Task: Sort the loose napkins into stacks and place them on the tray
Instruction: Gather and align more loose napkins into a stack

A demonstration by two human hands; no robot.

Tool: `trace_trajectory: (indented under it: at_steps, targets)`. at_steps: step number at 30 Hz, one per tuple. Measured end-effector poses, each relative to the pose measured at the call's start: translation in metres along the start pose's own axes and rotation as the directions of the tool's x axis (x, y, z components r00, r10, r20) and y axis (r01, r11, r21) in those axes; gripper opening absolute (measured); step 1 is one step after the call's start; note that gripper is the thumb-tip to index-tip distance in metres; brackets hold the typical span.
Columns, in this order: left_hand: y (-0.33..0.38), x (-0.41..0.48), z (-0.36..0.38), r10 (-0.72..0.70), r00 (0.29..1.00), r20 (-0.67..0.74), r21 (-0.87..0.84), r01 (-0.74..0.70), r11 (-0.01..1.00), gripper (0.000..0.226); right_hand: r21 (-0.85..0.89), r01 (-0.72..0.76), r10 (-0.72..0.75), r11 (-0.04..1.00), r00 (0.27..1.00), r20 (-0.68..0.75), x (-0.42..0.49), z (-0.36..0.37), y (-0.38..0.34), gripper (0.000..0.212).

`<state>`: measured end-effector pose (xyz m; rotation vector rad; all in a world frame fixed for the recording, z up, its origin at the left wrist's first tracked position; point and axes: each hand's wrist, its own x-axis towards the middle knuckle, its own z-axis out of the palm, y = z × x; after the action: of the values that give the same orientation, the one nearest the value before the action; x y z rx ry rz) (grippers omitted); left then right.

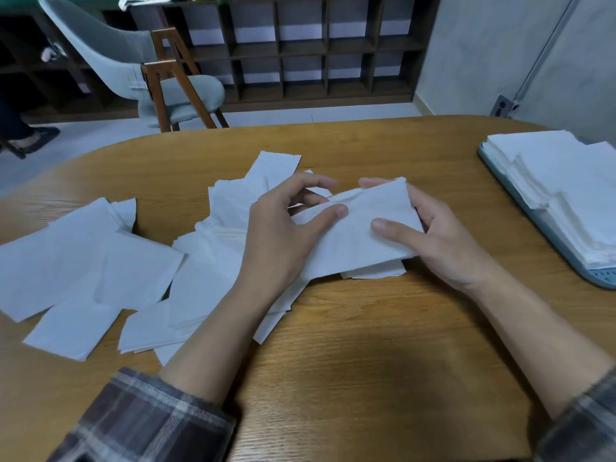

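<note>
Presently both hands are engaged on one item. The left hand [283, 238] grips the near-left end of a napkin bundle [353, 241], thumb pressed on top and fingers curled over the far edge. The right hand [446, 241] clasps the end nearer the tray [596, 276], thumb on top and fingers wrapped behind. The bundle is held level, just above the wooden table [366, 345] and well short of the tray. The layered edges at its tray-side corner suggest several sheets. The two-ended hold appears intended to square those edges before the bundle is carried across.

Beyond the hands, on the side away from the tray, loose napkins [100, 261] lie scattered and overlapping at mixed angles, unsorted. One sheet lies on the table directly beneath the held bundle.

The tray itself carries stacked napkins [566, 181] in neat overlapping piles, covering most of its surface, with only its near rim bare.

Assessment: the task is partly complete, with a substantial quantity left to sort. The sheets are thin and limp, so the bundle may fan out if either grip slackens.
</note>
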<state>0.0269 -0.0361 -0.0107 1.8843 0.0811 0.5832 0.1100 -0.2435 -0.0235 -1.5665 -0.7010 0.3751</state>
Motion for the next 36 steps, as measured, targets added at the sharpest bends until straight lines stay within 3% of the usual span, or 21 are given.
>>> trace_trajectory:
  at_steps: [7,10,12,14,16,20,24,26,29,32,34,36]
  targets:
    - [0.001,-0.001,0.003,0.021,0.999,-0.047,0.030,-0.020,0.999,0.022,-0.014,-0.008,0.008,1.000,0.999,-0.048,0.001,0.007,-0.005,0.038]
    - [0.000,-0.002,0.003,0.020,0.995,-0.099,0.130,-0.007,0.991,0.037,0.090,0.016,-0.008,0.996,0.996,-0.086,0.003,0.004,-0.005,0.050]
    - [0.004,-0.001,0.000,-0.142,0.989,-0.032,0.047,0.144,0.989,0.049,0.249,0.039,-0.017,0.968,0.996,-0.093,0.005,0.000,-0.007,0.066]
    - [0.010,-0.001,-0.004,-0.310,0.939,0.150,-0.157,0.332,0.930,0.052,0.325,0.058,-0.025,0.944,0.994,-0.103,0.006,-0.002,-0.009,0.074]
    - [0.012,-0.003,-0.004,-0.333,0.917,0.222,-0.213,0.379,0.901,0.050,0.278,0.047,-0.009,0.959,0.990,-0.138,0.007,-0.001,-0.007,0.075]
    - [0.009,-0.001,-0.006,-0.301,0.946,0.124,-0.163,0.319,0.934,0.051,0.298,-0.004,0.046,0.955,0.990,-0.135,0.006,-0.002,-0.005,0.068]
    - [0.015,-0.001,-0.007,-0.357,0.879,0.317,-0.290,0.448,0.846,0.028,0.388,0.008,0.039,0.922,0.993,-0.113,0.004,-0.003,-0.009,0.064]
    - [0.017,-0.002,-0.005,-0.371,0.849,0.375,-0.358,0.502,0.787,0.030,0.363,-0.002,0.047,0.932,0.992,-0.116,0.005,-0.002,-0.009,0.064]
    - [0.009,-0.002,-0.003,-0.336,0.910,0.244,-0.258,0.394,0.882,0.051,0.285,-0.035,0.068,0.958,0.992,-0.106,0.006,-0.002,-0.005,0.065]
    - [0.002,-0.001,-0.003,-0.304,0.945,0.122,-0.178,0.322,0.930,0.052,0.324,-0.065,0.069,0.944,0.998,0.000,0.003,-0.007,-0.009,0.051]
    - [-0.002,-0.002,-0.002,-0.263,0.957,0.121,-0.116,0.277,0.954,0.052,0.330,-0.088,0.082,0.940,0.996,0.031,0.003,-0.009,-0.010,0.036]
    - [-0.009,-0.002,0.002,-0.212,0.968,0.137,-0.021,0.217,0.976,0.058,0.246,-0.086,0.095,0.966,0.995,-0.026,0.004,-0.011,-0.006,0.023]
